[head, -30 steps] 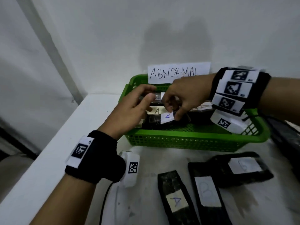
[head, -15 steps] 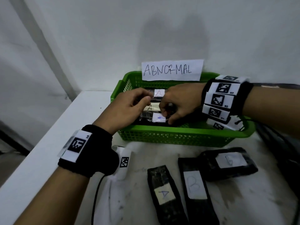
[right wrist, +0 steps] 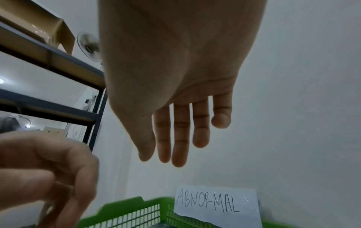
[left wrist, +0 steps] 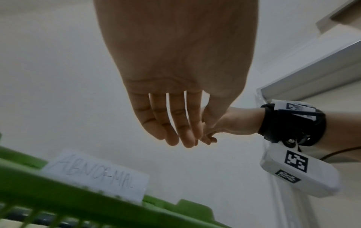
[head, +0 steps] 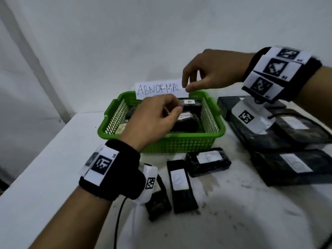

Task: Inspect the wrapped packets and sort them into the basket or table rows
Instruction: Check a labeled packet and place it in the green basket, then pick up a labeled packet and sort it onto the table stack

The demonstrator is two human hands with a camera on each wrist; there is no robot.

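Head view: both hands empty above the basket

My left hand (head: 154,117) hangs loosely curled, my right hand (head: 210,72) slack-fingered; neither holds anything. Black film-wrapped packets with white paper labels (head: 186,117) lie in the green plastic mesh basket (head: 179,142) at the white table's (head: 45,168) far edge; others (head: 180,186) line its near side. Judged light, stiff, slippery: grip the long edges.
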